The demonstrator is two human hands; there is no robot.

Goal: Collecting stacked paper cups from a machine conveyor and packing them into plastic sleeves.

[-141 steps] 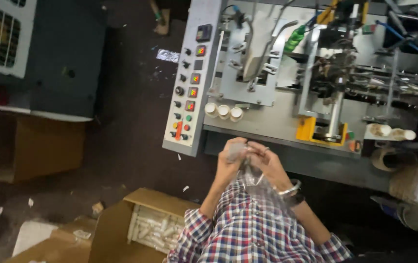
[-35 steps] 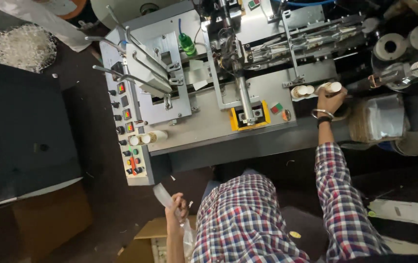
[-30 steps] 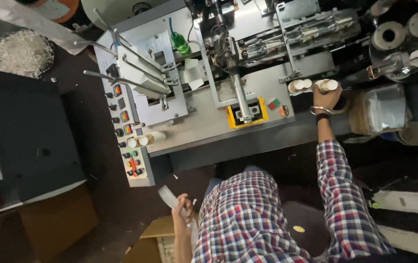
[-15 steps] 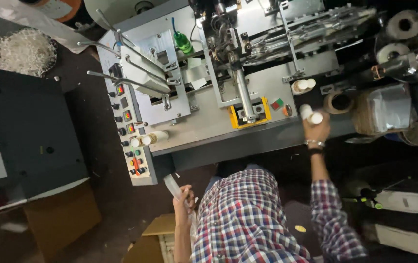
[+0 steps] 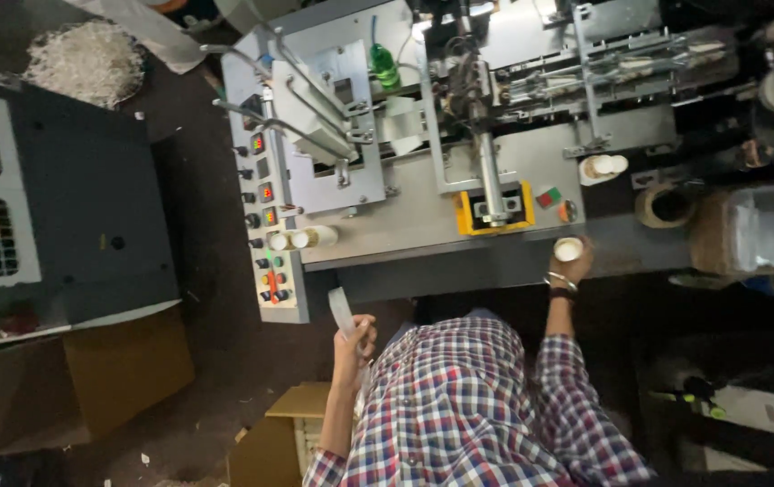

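Cup (image 5: pixel 568 249), small, white, paper, rim toward camera, gripped in my right hand (image 5: pixel 573 263) at front edge of grey machine table (image 5: pixel 423 225). My left hand (image 5: pixel 353 341) closed on clear plastic sleeve (image 5: pixel 342 312), held low beside control panel (image 5: pixel 265 225). More cups (image 5: pixel 301 239) lie beside panel. Open cardboard box (image 5: pixel 279 437) below left arm.

A grey metal machine tabletop (image 5: pixel 423 225) fills the upper middle, seen from above. On it stand a yellow-framed block (image 5: pixel 493 209) with a metal shaft rising from it, a green bottle (image 5: pixel 383 65) near the far edge, and small white paper cups (image 5: pixel 301 239) lying at its left front corner. Another stack of white cups (image 5: pixel 603 166) rests to the right. On the dark floor (image 5: pixel 216 271) below lie open cardboard boxes (image 5: pixel 89 379).
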